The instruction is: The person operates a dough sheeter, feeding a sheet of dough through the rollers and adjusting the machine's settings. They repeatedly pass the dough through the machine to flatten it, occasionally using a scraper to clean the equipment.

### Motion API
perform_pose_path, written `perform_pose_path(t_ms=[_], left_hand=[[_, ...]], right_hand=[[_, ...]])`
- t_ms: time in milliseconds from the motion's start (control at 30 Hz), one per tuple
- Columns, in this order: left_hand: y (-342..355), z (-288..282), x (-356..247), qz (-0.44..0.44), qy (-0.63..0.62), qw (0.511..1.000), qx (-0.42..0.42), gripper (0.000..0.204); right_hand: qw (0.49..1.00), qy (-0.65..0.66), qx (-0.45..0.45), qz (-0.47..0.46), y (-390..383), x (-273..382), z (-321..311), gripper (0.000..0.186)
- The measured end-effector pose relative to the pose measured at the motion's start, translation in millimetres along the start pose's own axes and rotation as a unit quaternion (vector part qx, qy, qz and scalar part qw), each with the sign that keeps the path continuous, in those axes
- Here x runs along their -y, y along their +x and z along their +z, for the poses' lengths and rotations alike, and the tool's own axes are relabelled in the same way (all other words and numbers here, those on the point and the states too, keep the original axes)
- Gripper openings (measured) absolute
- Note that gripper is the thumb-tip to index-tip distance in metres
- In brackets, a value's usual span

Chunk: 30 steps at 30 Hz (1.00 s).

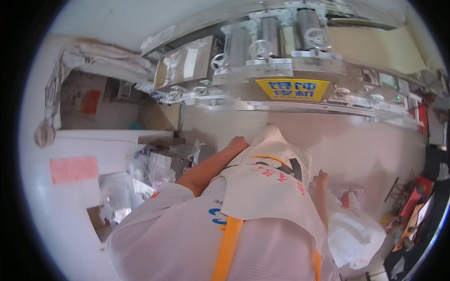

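Note:
My left hand (240,143) hangs in front of me, at the left edge of a cream apron (262,192). Its fingers are curled in, and nothing shows in them. To the right of the apron is my right hand (321,178), its fingers also drawn together, with no object visible in it. I wear the apron over a pale shirt, with an orange strap (228,248) running down it. Beside my right forearm a white plastic bag (355,232) bulges out; whether it touches the arm I cannot tell.
A long metal dough-sheet machine (281,70) with rollers and handwheels spans the far side. To the left stand a white surface (70,145) and plastic-wrapped goods (154,168). Red items (417,196) and dark shelving (422,248) line the right. Pale floor (370,150) lies before me.

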<state>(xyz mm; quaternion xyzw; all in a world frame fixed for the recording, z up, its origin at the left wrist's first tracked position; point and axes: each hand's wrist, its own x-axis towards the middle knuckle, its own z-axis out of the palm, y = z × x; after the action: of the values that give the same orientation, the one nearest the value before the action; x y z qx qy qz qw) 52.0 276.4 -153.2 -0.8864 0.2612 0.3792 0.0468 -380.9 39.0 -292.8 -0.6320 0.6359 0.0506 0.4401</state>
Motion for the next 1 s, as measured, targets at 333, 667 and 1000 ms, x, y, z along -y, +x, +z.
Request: perform_pose_path(t_ms=[333, 667, 1000], left_hand=[[12, 81, 95, 0.034, 0.025, 0.995, 0.094, 0.050], [20, 110, 174, 0.124, 0.043, 0.988, 0.078, 0.047], [43, 108, 228, 0.283, 0.333, 0.887, 0.147, 0.023]], right_hand=[[0.991, -0.130, -0.022, 0.013, 16, -55, -1, 0.066], [0.992, -0.084, -0.093, 0.015, -82, 53, 24, 0.060], [0.973, -0.093, -0.121, 0.175, -186, 1, 29, 0.054]])
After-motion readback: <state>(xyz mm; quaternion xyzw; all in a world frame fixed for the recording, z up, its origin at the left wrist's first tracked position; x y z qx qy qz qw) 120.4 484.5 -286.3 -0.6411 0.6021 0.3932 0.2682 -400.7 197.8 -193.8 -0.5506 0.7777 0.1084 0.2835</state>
